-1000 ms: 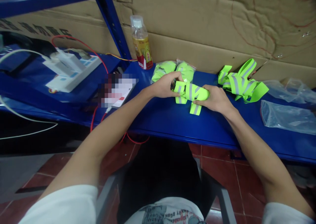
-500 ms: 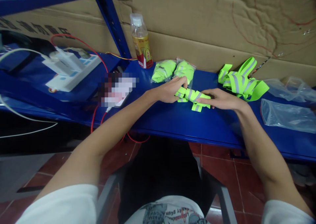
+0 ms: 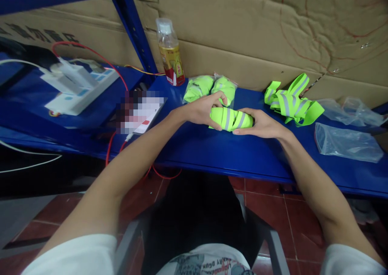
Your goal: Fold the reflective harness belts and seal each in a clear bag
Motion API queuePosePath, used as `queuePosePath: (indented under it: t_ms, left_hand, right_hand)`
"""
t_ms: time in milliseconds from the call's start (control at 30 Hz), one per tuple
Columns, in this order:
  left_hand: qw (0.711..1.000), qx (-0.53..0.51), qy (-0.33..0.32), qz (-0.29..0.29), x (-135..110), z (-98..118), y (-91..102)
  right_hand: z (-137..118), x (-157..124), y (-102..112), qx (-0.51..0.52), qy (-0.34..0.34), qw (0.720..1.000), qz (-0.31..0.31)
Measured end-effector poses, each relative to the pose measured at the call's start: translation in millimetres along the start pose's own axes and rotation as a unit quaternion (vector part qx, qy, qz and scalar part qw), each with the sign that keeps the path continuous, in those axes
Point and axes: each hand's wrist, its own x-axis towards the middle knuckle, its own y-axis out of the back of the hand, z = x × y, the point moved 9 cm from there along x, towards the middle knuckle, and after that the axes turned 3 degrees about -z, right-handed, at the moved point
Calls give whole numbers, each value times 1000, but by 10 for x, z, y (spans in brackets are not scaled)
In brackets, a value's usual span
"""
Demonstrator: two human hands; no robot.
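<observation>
A folded bundle of neon-yellow reflective strap (image 3: 230,119) with silver stripes lies between my hands, low over the blue shelf. My left hand (image 3: 206,110) grips its left end, thumb in front and fingers behind. Round the right end closes my right hand (image 3: 257,123), its thumb along the near side. Just behind the bundle sit two clear bags of the same yellow strap, a left bag (image 3: 198,88) and a right bag (image 3: 224,90). To the right, a loose heap of reflective strap (image 3: 291,101) lies against the cardboard.
Clear plastic bags, one flat (image 3: 348,142) and one crumpled (image 3: 353,110), lie at the right. A drink bottle (image 3: 172,61) stands at the back. On the left are a phone (image 3: 148,113) with a red cable and a white power strip (image 3: 81,91). Cardboard (image 3: 218,20) lines the back.
The strap bundle has become more compact, its hanging loose ends now tucked in or out of sight. My right hand has shifted left around its end. The view has moved slightly.
</observation>
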Motion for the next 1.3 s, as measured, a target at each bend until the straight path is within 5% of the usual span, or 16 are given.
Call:
queuePosePath:
  t_ms: [333,633,867,1167,1300]
  left_hand:
    - [991,-97,-6,88,16,-14,125]
    - [940,-285,-14,188,7,-38,309]
    - [868,-424,-2,260,106,-44,92]
    - [812,-506,34,289,126,-92,-277]
    - [799,-474,82,360,61,-229,-362]
  right_hand:
    - [104,18,55,125,-22,991,32]
    - [5,12,175,269,-5,951,154]
    - [-74,50,4,315,25,925,210]
    - [-75,-8,-16,175,47,931,317]
    - [-207,1,-118,150,78,935,313]
